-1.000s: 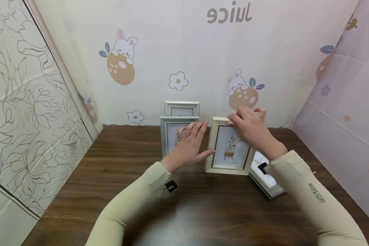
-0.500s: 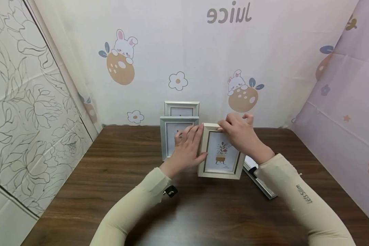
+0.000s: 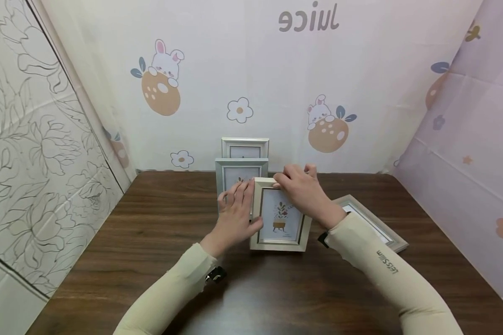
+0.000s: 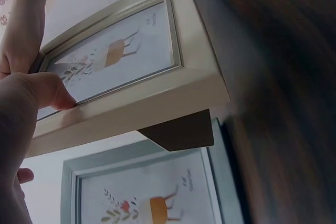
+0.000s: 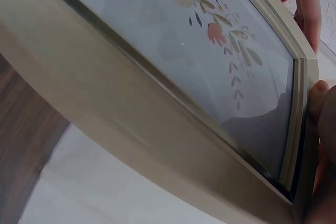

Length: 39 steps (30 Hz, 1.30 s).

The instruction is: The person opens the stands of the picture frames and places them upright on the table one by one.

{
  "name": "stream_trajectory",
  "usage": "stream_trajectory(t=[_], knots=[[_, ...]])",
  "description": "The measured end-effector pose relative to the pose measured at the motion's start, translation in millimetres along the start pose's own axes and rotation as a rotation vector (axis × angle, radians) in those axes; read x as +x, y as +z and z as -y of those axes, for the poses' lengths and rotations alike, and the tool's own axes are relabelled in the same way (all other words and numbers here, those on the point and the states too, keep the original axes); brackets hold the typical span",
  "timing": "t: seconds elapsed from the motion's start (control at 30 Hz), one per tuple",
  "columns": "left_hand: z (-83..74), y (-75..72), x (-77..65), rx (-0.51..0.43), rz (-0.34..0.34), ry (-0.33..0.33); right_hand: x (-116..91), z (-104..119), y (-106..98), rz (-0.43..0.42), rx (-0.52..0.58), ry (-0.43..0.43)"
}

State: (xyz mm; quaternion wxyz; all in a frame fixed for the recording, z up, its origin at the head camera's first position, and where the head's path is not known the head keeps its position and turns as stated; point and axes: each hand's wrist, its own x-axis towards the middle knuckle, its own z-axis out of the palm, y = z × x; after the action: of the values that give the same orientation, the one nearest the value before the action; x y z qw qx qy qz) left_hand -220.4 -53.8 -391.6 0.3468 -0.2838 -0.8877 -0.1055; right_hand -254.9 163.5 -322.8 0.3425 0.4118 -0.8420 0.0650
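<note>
A cream picture frame (image 3: 281, 216) with a potted-plant print stands upright, leaning back slightly, between both hands. My right hand (image 3: 303, 190) grips its top edge near the right corner. At its left side is my left hand (image 3: 234, 216), thumb on the front moulding and fingers along the edge; the left wrist view shows that thumb (image 4: 55, 90) pressing the cream border. Under the frame's back a dark stand leg (image 4: 181, 129) shows. Close behind, a grey-blue picture frame (image 3: 220, 179) is upright, partly covered by my left hand. In the right wrist view the cream moulding (image 5: 105, 98) fills much of the picture.
Behind the grey-blue one rises a white picture frame (image 3: 245, 141), only its upper part visible. A silvery-beige picture frame (image 3: 377, 221) lies flat to the right, partly under my right forearm. The brown wooden table (image 3: 151, 223) meets a patterned curtain (image 3: 205, 70) at the back.
Both hands have moved left and nearer the front with the cream frame. The left thumb now overlaps its front border. More of the frame lying flat at the right is uncovered.
</note>
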Motion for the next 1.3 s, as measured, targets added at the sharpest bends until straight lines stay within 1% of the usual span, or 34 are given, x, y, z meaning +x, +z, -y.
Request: stream_trajectory(t=[0.27, 0.57, 0.73, 0.87, 1.1, 1.3], knots=[[13.4, -6.9, -19.5, 0.055, -0.045, -0.021, 13, 19, 14, -0.012, 0.029, -0.027], [24.6, -14.0, -35.2, 0.017, -0.047, -0.068, 26, 35, 25, 0.027, 0.009, -0.039], [27.3, -12.3, -39.6, 0.022, -0.056, -0.072, 29, 39, 27, 0.055, -0.02, -0.041], [28.2, -11.2, -41.2, 0.021, -0.047, -0.08, 30, 41, 27, 0.068, -0.035, -0.039], [29.9, -9.0, -45.2, -0.008, -0.064, -0.105, 32, 43, 27, 0.058, -0.041, -0.041], [28.4, -7.5, -48.2, -0.04, -0.072, -0.104, 31, 42, 27, 0.069, -0.065, -0.03]])
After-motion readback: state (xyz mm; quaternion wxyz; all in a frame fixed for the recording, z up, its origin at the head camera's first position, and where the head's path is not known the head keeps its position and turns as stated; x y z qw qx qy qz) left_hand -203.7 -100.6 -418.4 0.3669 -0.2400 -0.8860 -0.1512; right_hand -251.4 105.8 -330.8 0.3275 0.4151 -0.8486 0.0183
